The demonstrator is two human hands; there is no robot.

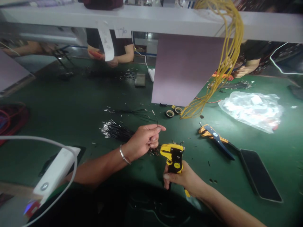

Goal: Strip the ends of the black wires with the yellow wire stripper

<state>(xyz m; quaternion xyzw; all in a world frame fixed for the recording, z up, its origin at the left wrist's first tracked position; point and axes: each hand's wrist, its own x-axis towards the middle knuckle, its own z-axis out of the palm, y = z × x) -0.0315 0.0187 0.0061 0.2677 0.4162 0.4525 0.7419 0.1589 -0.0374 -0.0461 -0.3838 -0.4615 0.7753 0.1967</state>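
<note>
Pinched between thumb and forefinger of my left hand [146, 138] is a thin black wire [156, 118], its pale tip pointing up and away. My right hand [181, 178] is wrapped round the handles of a yellow and black wire stripper [174, 154]. The tool's head stands just right of my left hand, and the wire is apart from its jaws. Under and behind my left hand lies a thick bundle of black wires [115, 130] with shiny metal ends. A smaller bunch of black wires [127, 111] rests beyond it.
At right lie a blue and orange wire stripper [215, 135], a phone [260, 175] and a plastic bag [253, 110]. Yellow wires [227, 63] hang from the shelf [165, 20] beside a hanging panel [182, 69]. Tape rolls [169, 113] sit below it. A power strip [56, 173] is at left. Co-workers' hands [112, 61] show opposite.
</note>
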